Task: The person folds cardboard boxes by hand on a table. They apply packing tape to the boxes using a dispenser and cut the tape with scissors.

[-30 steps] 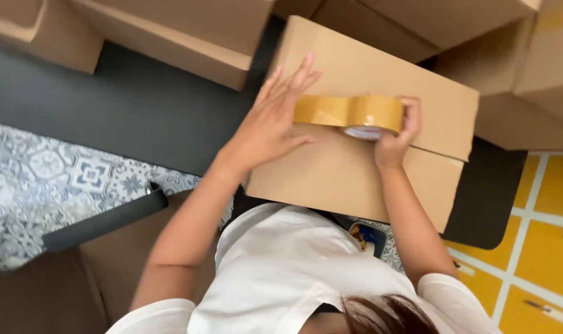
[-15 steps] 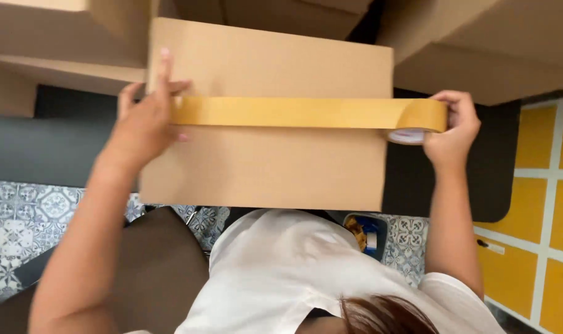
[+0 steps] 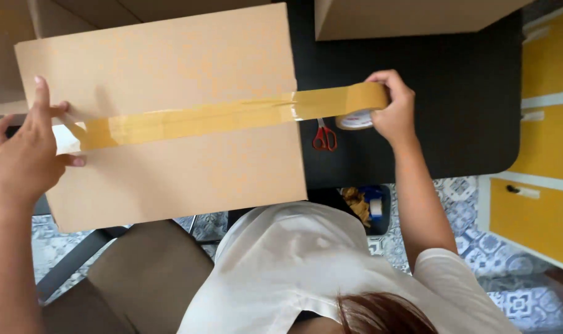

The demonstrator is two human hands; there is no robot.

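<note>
Roll (image 3: 360,106) pulled past box (image 3: 170,74) edge, in right grip (image 3: 389,105).

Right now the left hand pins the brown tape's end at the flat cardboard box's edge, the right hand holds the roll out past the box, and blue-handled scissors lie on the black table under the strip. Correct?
Not quite: the scissors have red handles, not blue, as the head view shows. Otherwise yes: the left hand pins the brown tape at the flat cardboard box edge, and the right hand holds the roll out past it, above the black table.
</note>
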